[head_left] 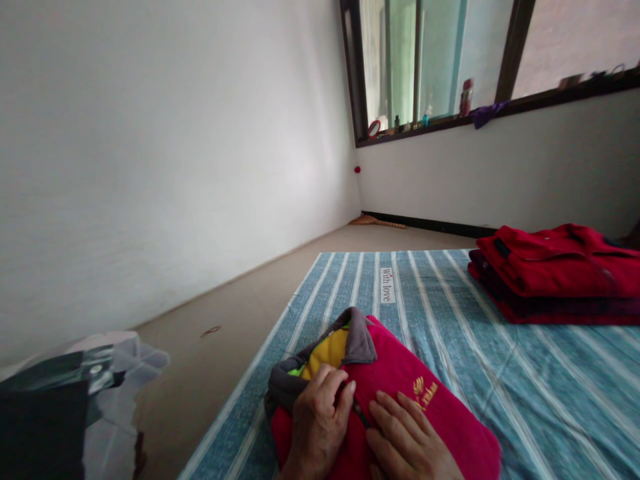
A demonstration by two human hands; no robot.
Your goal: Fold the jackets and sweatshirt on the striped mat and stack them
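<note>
A folded magenta shirt [440,407] with a grey collar and a yellow inside at the neck lies on the striped cloth. Gold embroidery decorates its chest, and a short dark strip, perhaps a zip, runs down from the neck. My left hand [320,417] is at the neck opening, its fingers curled and the thumb drawn in, pinching the front edge just below the collar. Flat on the shirt front, beside the dark strip, rests my right hand [410,437] with fingers stretched out. The lower part of the shirt is hidden by both hands and the frame edge.
Folded red garments [555,280] are stacked on the blue-and-white striped cloth [450,300] at right. A plastic bag [115,393] with dark contents stands at lower left. Behind are a white wall [200,167] and a windowsill [435,127] holding small bottles.
</note>
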